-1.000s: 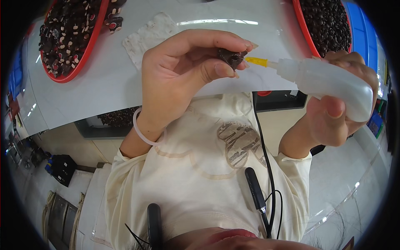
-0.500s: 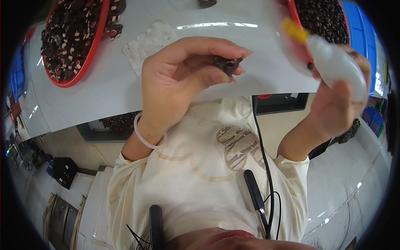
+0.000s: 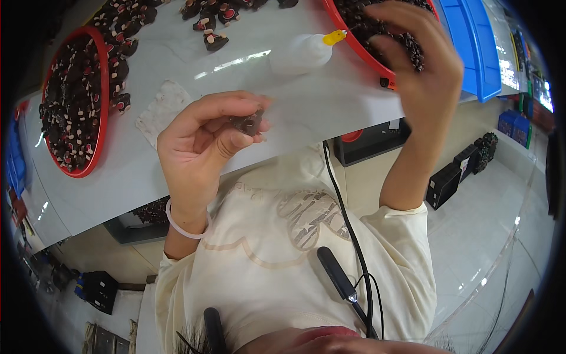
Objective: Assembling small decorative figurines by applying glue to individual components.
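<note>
Pinching a small, glossy dark-brown lump (image 3: 247, 122) in my left hand (image 3: 197, 133), I've let go of the translucent white squeeze bottle (image 3: 299, 56), now resting beyond that grip. Farther right, my right hand (image 3: 433, 65), fingers parted, hangs by the red-rimmed tray (image 3: 361, 52) of dark pieces, freed, I judge, for picking.

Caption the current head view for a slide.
Left hand pinches a small dark piece; right hand over a red tray of dark parts.
</note>
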A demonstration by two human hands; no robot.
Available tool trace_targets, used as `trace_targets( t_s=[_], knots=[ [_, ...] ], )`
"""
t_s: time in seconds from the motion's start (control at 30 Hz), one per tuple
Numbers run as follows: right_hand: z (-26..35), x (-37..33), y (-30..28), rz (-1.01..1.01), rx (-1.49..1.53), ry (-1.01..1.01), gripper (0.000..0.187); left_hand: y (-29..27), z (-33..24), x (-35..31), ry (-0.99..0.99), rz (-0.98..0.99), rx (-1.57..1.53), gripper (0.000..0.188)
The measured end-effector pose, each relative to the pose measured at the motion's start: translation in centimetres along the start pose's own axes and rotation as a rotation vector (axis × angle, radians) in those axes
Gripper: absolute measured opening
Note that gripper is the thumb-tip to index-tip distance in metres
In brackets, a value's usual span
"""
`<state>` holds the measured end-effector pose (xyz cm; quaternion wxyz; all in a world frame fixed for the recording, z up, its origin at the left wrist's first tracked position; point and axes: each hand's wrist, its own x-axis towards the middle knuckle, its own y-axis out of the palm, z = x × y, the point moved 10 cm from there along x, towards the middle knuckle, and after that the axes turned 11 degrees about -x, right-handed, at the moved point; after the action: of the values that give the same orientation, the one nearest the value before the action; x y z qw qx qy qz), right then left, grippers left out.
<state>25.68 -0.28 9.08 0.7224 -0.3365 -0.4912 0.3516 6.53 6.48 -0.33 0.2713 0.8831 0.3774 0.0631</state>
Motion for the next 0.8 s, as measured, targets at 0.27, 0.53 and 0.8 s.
trace_targets(
  t_s=[0.27, 0.53, 0.8],
  knots=[
    [-1.6, 2.0, 0.0, 0.119, -0.258, 0.262, 0.019, 0.4, 0.3, 0.2, -0.017, 0.027, 0.009, 0.03],
    [-2.9, 1.1, -1.9, -0.07, -0.162, 0.28, 0.022, 0.9, 0.3, 0.4, -0.01, 0.074, -0.091, 0.025],
    [2.7, -1.5, -1.9, -0.029, 0.188, -0.019, 0.019, 1.3, 0.6, 1.0, -0.039, 0.032, -0.004, 0.031]
  ],
)
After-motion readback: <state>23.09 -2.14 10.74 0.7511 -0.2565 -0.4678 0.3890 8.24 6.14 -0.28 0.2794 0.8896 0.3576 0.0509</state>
